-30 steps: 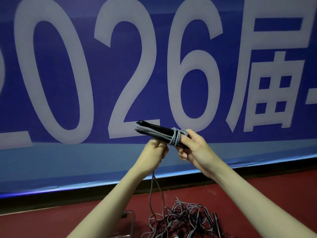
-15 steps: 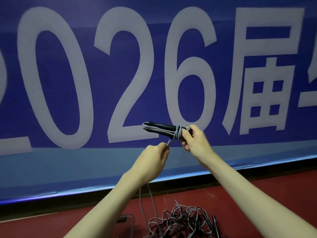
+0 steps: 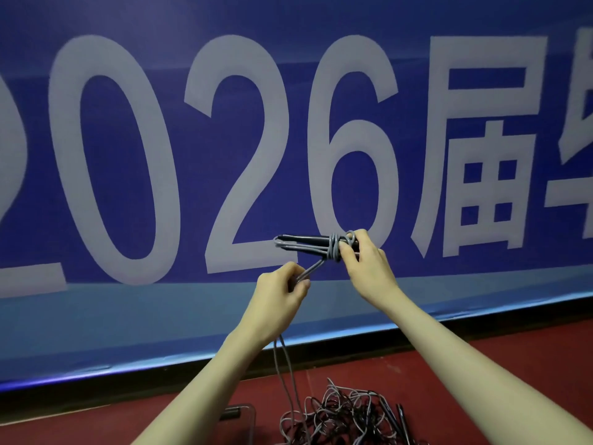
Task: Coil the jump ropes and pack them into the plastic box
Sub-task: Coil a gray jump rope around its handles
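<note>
I hold a grey jump rope with black handles [image 3: 305, 243] up in front of the banner. Several turns of its cord are wound round the handles [image 3: 333, 248]. My right hand [image 3: 369, 268] grips the wrapped end of the bundle. My left hand [image 3: 279, 293], lower and to the left, pinches the doubled cord, which runs taut up to the wraps. Below that hand the cord [image 3: 284, 380] hangs down to a tangled pile of ropes [image 3: 340, 419] on the red floor. A corner of the clear plastic box [image 3: 247, 415] shows at the bottom, beside my left forearm.
A large blue banner [image 3: 160, 300] with white "2026" lettering fills the wall ahead. Its lower edge meets a dark strip above the red floor [image 3: 449, 364]. Black handles [image 3: 401, 415] lie at the pile's right side.
My left hand has pulled down and left, away from the bundle, drawing the cord taut. The bundle in my right hand has levelled out.
</note>
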Demonstrator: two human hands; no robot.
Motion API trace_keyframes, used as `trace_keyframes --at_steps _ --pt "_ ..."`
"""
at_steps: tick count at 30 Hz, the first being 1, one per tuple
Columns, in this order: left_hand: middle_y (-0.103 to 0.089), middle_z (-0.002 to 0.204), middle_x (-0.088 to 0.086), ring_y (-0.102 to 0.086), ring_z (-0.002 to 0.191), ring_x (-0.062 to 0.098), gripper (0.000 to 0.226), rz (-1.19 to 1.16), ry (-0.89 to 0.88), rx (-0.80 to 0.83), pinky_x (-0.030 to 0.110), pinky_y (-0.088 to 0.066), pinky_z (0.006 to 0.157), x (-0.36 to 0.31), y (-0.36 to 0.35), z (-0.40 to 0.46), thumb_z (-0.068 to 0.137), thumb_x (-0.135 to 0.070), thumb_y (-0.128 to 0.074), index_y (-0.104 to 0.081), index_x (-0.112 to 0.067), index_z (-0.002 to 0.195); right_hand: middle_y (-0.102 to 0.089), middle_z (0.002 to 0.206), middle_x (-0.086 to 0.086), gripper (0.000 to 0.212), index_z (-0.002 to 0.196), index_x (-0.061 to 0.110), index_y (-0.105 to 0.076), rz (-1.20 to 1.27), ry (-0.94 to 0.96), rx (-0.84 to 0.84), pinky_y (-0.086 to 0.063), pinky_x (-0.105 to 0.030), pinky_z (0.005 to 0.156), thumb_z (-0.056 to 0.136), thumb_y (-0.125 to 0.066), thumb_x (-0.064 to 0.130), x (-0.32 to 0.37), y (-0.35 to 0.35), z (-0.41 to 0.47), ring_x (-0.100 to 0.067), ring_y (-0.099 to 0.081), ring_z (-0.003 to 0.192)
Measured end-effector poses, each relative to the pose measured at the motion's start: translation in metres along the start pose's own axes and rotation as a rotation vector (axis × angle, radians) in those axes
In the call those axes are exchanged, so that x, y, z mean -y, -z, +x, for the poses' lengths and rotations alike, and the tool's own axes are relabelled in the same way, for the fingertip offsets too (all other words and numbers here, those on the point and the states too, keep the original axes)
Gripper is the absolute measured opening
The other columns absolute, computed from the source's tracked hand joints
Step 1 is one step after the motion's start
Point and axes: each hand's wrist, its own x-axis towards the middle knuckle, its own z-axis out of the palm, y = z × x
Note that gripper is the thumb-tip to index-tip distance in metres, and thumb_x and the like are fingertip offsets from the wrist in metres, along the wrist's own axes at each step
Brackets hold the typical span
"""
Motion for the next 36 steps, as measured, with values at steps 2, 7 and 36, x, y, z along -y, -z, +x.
trace_keyframes --at_steps 2,7,36 --pt "-0.053 0.063 0.004 -0.037 0.053 0.006 0.012 -0.055 0.004 -0.046 0.017 -0.033 0.052 -0.002 -0.001 -0.001 0.093 -0.017 -0.059 -0.059 -0.018 0.081 -0.063 0.085 -0.012 0.018 0.1 0.01 -0.047 0.016 -0.014 -0.035 -0.034 -0.023 0.047 0.104 -0.04 0.026 0.002 0.0 0.001 -0.018 -0.045 0.061" --pt "-0.06 0.064 -0.002 -0.045 0.053 0.001 0.015 -0.155 0.03 -0.113 0.013 -0.036 0.052 -0.003 0.0 -0.008 0.095 -0.022 -0.059 -0.06 -0.017 0.081 -0.066 0.092 -0.014 0.018 0.104 0.011 -0.047 0.028 0.004 -0.028 -0.046 -0.038 0.057 0.104 -0.04 0.027 0.008 -0.006 -0.001 -0.028 -0.058 0.073" --pt "-0.054 0.081 -0.007 -0.052 0.077 0.007 0.012 -0.111 -0.029 -0.165 0.022 -0.041 0.068 -0.016 -0.094 -0.007 0.096 -0.026 -0.058 -0.063 -0.021 0.086 -0.06 0.076 -0.015 0.012 0.091 0.021 -0.045 0.08 -0.043 -0.162 -0.041 -0.039 0.061 0.102 -0.046 0.026 -0.067 0.039 -0.045 -0.034 -0.053 0.071"
